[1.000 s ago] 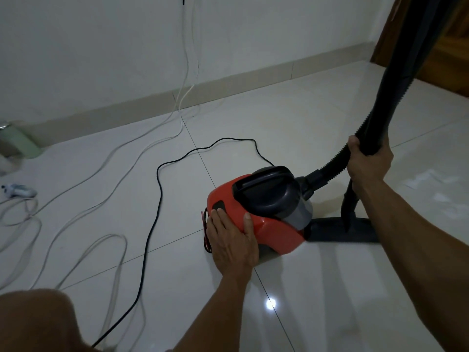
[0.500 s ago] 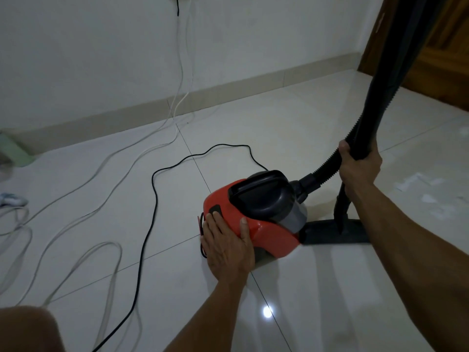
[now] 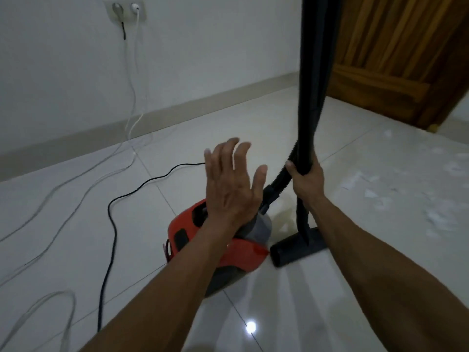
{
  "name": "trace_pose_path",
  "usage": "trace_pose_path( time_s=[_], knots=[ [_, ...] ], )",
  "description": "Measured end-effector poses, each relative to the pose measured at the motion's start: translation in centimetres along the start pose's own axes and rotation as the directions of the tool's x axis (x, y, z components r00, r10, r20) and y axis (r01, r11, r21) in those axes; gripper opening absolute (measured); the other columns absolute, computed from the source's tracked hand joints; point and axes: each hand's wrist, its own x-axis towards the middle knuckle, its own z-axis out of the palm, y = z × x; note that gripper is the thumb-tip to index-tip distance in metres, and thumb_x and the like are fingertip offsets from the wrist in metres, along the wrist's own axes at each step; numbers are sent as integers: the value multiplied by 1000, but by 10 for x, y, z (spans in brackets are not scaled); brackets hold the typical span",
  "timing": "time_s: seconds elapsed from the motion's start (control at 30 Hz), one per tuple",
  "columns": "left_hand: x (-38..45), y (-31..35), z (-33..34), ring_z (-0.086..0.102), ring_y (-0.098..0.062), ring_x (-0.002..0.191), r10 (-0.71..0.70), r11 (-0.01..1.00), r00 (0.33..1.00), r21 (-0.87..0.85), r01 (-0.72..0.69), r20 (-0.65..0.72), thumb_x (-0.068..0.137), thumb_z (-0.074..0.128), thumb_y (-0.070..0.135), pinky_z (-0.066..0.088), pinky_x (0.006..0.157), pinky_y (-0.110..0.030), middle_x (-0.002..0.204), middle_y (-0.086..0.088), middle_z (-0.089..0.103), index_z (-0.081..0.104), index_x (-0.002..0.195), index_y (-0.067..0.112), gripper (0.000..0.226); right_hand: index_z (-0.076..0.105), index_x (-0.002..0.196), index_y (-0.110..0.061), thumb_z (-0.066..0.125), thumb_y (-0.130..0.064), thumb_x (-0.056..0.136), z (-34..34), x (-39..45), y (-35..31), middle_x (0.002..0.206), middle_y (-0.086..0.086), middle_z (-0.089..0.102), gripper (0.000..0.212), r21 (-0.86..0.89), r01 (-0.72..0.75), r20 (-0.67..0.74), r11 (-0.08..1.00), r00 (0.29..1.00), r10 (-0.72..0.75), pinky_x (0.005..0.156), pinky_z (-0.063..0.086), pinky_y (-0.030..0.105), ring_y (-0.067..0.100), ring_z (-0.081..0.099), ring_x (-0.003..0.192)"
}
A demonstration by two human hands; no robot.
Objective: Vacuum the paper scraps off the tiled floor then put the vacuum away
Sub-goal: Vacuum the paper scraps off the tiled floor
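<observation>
**Two hands, one vacuum, scraps still all over the floor**

Two bare arms come in from 6 o'clock. The left hand is up in the air with the fingers spread wide, holding nothing, hovering over the red vacuum. Can't tell if it's touching the body at all, looks clear of it to me. The right hand is wrapped tight round the wand, low down where the ribbed hose joins it.

The vacuum sits dead centre on the tiles, its long axis running roughly 7 to 1 o'clock, hose end aimed at 1. The wand stands nearly straight up, and its nozzle lies flat on the floor just beside the body, at 3 o'clock of it.

Paper scraps are scattered out at 2 to 3 o'clock, so nothing's been sucked up yet, I reckon.

My tip: tilt the wand down toward the scraps, keep the nozzle flat, go slow so they don't blow about. Watch the black cord trailing off at 9, headed for the socket at 11.
</observation>
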Motion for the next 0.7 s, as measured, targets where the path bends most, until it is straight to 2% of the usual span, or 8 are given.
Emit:
trace_pose_path(
  time_s=[0.1,0.17,0.23,0.3,0.37,0.47,0.6,0.7],
  knots=[
    [63,32,-3,39,-31,134,385,914,916,90,-395,109,94,49,40,22,116,-55,142,-11,46,47,136,12,51,49,147,-17,75,-14,88,-4,1,-1,107,0,70,65,-64,62,15,996,998,-61,72,56,14,12,67,92],
    [104,48,-5,33,-32,139,566,776,795,184,-603,218,94,50,38,16,118,-57,146,-12,42,44,139,15,52,49,147,-17,75,-15,88,-8,0,-1,114,-2,69,64,-115,58,52,992,997,-52,76,53,15,11,64,98],
    [140,57,-9,31,-32,140,644,611,684,308,-730,343,92,53,39,10,118,-60,145,-12,43,46,137,16,51,48,147,-20,74,-18,89,-11,-2,2,123,-2,65,64,-173,38,103,984,995,-20,88,50,27,14,60,108],
    [167,61,-16,37,-32,136,621,464,624,419,-780,475,90,51,52,6,117,-62,136,-10,53,52,132,19,54,49,144,-23,75,-18,88,-12,-3,8,122,-2,65,62,-193,40,152,980,988,-10,92,51,37,18,60,109],
    [185,62,-24,44,-31,131,506,357,615,502,-788,605,88,39,68,3,117,-61,129,-6,60,55,129,23,63,48,143,-27,75,-18,87,-11,-3,11,118,-5,65,64,-202,59,204,978,979,-17,94,52,42,20,61,108],
    [195,60,-30,51,-26,121,304,277,600,534,-799,740,82,35,78,22,111,-50,126,0,62,56,127,25,73,41,135,-45,73,-24,84,-8,3,15,106,-12,65,63,-266,84,286,960,958,-4,93,51,50,19,64,98],
    [196,52,-28,60,-22,98,140,308,539,481,-821,830,75,48,80,39,77,-34,97,5,61,58,98,23,62,32,116,-40,71,-19,87,-4,10,19,87,-11,61,53,-332,47,340,942,937,73,88,50,54,10,64,67],
    [196,40,-26,51,-20,74,90,389,494,427,-817,865,72,51,80,43,66,-32,71,7,44,48,83,22,60,31,111,-33,72,-16,86,1,7,14,87,-3,59,51,-347,25,333,938,938,98,75,51,44,13,61,67]
  ],
)
